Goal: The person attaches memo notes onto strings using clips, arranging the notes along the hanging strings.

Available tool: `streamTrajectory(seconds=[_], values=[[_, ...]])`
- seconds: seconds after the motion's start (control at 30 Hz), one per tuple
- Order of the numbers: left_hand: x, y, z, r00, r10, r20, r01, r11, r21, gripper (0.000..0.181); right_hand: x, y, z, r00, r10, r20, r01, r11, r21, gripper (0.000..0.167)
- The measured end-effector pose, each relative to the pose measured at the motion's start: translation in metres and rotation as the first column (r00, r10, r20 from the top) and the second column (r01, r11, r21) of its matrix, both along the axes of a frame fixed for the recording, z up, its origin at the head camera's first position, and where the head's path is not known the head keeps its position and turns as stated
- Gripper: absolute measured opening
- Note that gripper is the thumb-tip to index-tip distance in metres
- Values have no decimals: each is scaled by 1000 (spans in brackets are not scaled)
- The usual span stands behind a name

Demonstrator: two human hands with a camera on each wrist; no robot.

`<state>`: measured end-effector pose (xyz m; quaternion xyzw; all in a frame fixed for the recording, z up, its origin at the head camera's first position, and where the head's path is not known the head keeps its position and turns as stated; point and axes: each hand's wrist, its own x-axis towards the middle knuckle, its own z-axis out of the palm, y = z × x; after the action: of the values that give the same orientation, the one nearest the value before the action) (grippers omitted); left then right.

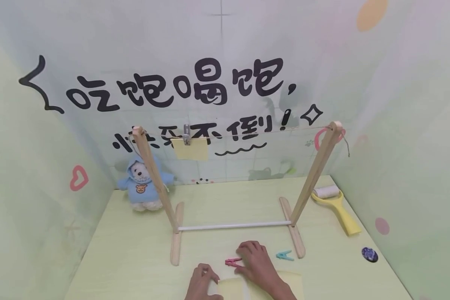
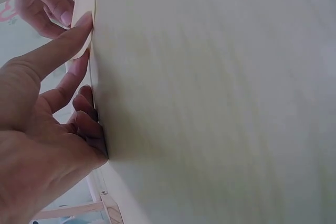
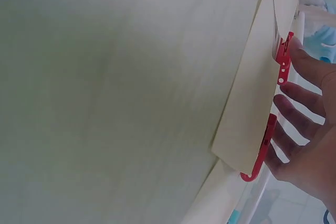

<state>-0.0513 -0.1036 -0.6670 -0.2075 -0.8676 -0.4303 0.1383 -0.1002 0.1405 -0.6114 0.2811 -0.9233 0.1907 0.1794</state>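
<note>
My left hand (image 1: 202,282) pinches the edge of a pale yellow paper slip (image 1: 230,288) between thumb and forefinger. The left wrist view shows this slip (image 2: 83,3) just above the tabletop. Spread and slightly bent, the fingers of my right hand (image 1: 258,264) surround the handle end of a pinkish-red clothespin (image 1: 232,262). In the right wrist view the thumb lies at that clothespin (image 3: 283,61). A second red piece (image 3: 261,148) shows below it, near the other fingers. Another yellow slip (image 1: 293,280) lies partly under my right forearm. A teal clothespin (image 1: 285,255) rests right of that hand.
Beyond my hands stands a wooden frame (image 1: 315,175) with a string across its top. From the string hangs a yellow slip (image 1: 190,149) held by a metal clip (image 1: 186,134). A plush toy (image 1: 140,189), a yellow lint roller (image 1: 339,210) and a dark blue oval object (image 1: 369,254) are around it.
</note>
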Motion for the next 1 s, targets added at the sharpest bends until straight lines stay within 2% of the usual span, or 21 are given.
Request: streamTrajectory(seconds=[0.13,0.23,0.3,0.37,0.47,0.57,0.67,0.73,0.83,0.93,1.0], values=[[-1,-5,0,995,-25,94,30,998,-51,47,2,0,-2,1000,-10,11,10,1000,25,50],[-1,-6,0,990,-22,137,32,997,-72,43,3,-1,-1,999,-16,28,15,1000,23,48],[-1,-6,0,993,-25,117,32,997,-66,43,3,-1,-1,999,-19,33,18,1000,19,47],[-2,-5,0,998,-28,59,31,998,-49,45,3,-2,0,999,-25,47,24,1000,13,46],[-2,-2,0,999,-25,-22,25,1000,-13,61,4,-4,1,996,-35,81,34,999,3,42],[-3,0,0,999,-12,-36,12,1000,7,78,5,-5,2,991,-49,125,49,999,2,39],[-2,-1,0,1000,-9,-8,9,1000,-7,74,6,-5,2,987,-57,150,57,998,0,37],[-2,-2,1,1000,-11,25,11,1000,-21,56,6,-4,1,987,-56,148,58,998,-8,37],[-3,-4,1,994,-7,110,13,999,-52,27,6,-3,0,989,-45,138,50,998,-37,38],[-3,-5,2,981,1,195,12,998,-67,21,5,-2,-1,991,-37,132,45,998,-51,36],[-4,-5,0,982,8,189,6,997,-72,20,4,-3,-1,990,-33,134,41,998,-54,35]])
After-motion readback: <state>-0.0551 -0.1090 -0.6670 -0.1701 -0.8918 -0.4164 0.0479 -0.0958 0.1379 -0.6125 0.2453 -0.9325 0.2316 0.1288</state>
